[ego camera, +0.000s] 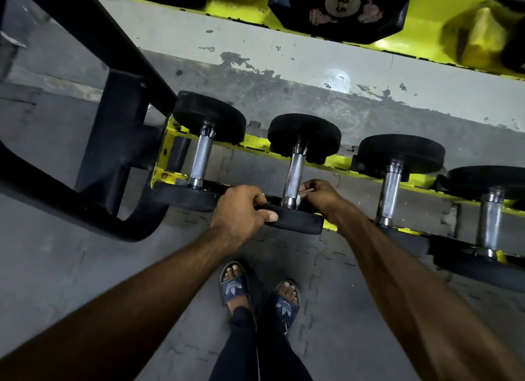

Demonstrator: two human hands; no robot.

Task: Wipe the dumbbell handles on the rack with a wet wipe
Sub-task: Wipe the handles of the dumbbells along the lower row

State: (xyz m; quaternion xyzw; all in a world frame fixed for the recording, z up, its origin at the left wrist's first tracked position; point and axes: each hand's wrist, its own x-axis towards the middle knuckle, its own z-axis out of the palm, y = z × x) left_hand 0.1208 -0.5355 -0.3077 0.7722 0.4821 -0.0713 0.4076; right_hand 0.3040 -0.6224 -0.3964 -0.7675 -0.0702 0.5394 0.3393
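Nearest to you, your feet in dark slides (231,288) are planted on the grey puzzle-tile floor mat (85,267). Just past them, your left hand (238,210) grips the near plate (295,221) of the second dumbbell from the left, with the fingers curled over its top edge and the thumb lying along the near face. Your right hand (321,194) is right beside that dumbbell's handle (295,172) on the right. Its fingers are curled and pinching the wet wipe (306,191) — only a small white bit shows, pressed against the near end of the knurled handle, close to the plate. The dumbbell lies across the yellow rails of the rack (255,142), far plate pointing away from you. There's one neighbour dumbbell (201,156) to its left and two more off to the right, all lying the same way. Farthest off, the upper yellow shelf holds a black hex dumbbell (341,8) — the number on its end cap is too blurry to read for sure.
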